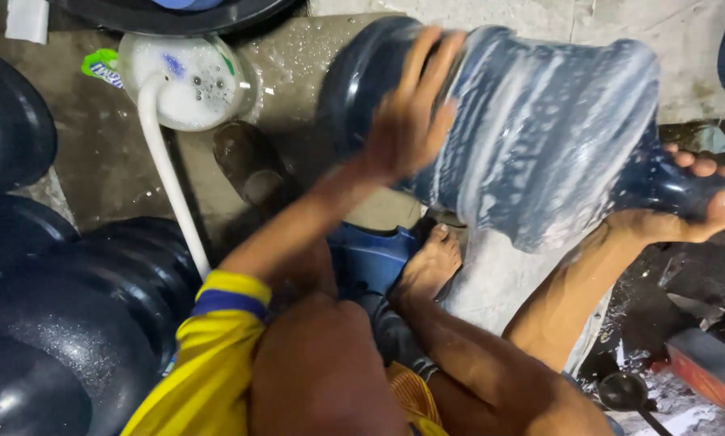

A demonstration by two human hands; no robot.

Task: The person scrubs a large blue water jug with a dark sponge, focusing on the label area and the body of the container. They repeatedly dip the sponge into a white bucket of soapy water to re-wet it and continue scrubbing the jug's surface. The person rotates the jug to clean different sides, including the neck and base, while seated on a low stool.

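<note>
Across my knees, held off the wet floor [96, 161], lies the big dark-blue water jug [540, 137], on its side and streaked with white suds. Long axis runs left to right in the head view: base end toward my left, neck end toward my right. My right hand [685, 210] is clamped around the neck from below, fingers curled over it, carrying that end. My left hand [411, 121] lies flat on the jug's base-end shoulder, fingers spread, not closed on anything; it is blurred, so I cannot tell how hard it presses. Both hands touch the jug; the right is at the narrow end, the left at the wide end, and the soapy barrel spans between them. Suds run off the lower side toward my foot [431, 262], which rests on a blue slab-like object [370, 258] just under the jug. Left of the jug: a white bucket of foamy water [189, 81] with a white hose [164, 169] leading out of it and down past my arm. A dark boot-like shape [249, 161] sits near the hose, between bucket and knee. More dark-blue jugs [71, 323] crowd the lower left, close to my yellow sleeve [217, 323]. A red box edge [710, 367] and a dark ladle [625, 391] lie lower right, well below the neck. Obstructions: the bucket and hose stand nearest the base end.
</note>
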